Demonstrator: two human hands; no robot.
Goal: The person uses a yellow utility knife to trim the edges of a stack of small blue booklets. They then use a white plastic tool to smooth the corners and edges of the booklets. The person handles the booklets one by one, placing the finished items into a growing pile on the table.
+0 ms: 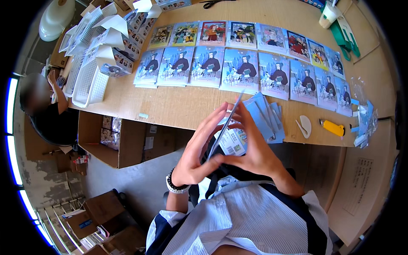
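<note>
My left hand (199, 146) and my right hand (255, 146) hold a thin flat packet (225, 127) between them, seen nearly edge-on over the table's front edge. Behind my right hand a fanned pile of blue packets (263, 116) lies on the table. A printed card with a code (231, 142) shows between my hands; what bears it is hidden. Farther back lie two rows of printed packets: blue ones with a dark-clothed figure (240, 70) in the near row, mostly differently coloured pictures (213, 33) in the far row.
White plastic baskets (91, 87) and opened printed boxes (118, 62) stand at the left. A yellow utility knife (333, 127), a white oval tool (305, 126) and crumpled plastic wrap (365, 124) lie right. Scissors (210, 3) and a cup (330, 14) are farther back. Another person (51, 111) sits left, beyond an open carton (98, 140).
</note>
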